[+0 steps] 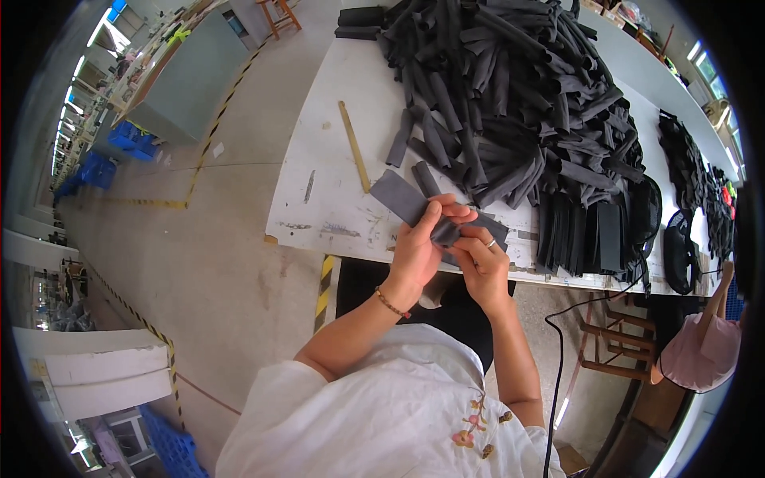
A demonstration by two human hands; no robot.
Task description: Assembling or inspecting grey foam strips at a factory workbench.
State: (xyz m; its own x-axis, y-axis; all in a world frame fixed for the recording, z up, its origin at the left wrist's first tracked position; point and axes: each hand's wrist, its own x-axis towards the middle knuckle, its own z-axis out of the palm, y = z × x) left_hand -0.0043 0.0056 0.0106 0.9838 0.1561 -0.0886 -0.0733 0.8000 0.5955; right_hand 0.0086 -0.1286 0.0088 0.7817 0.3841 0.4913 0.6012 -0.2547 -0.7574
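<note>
My left hand (417,248), with a beaded bracelet at its wrist, is closed on a dark grey fabric piece (445,233) just above the table's front edge. My right hand (484,265), wearing a ring, pinches the same piece from the other side. A flat dark grey strip (397,196) reaches out past my left fingers; whether it joins the held piece I cannot tell. Beyond my fingers stands the end of a rolled dark tube (426,178). Farther off, a large heap of dark fabric tubes (510,88) covers the table.
A yellowish ruler (354,146) lies on the white table (307,151) left of the heap. To the right are stacked dark strips (582,237) and black mesh pieces (680,251). A black cord (559,358) hangs down beside me. A person in pink (701,350) sits at the far right.
</note>
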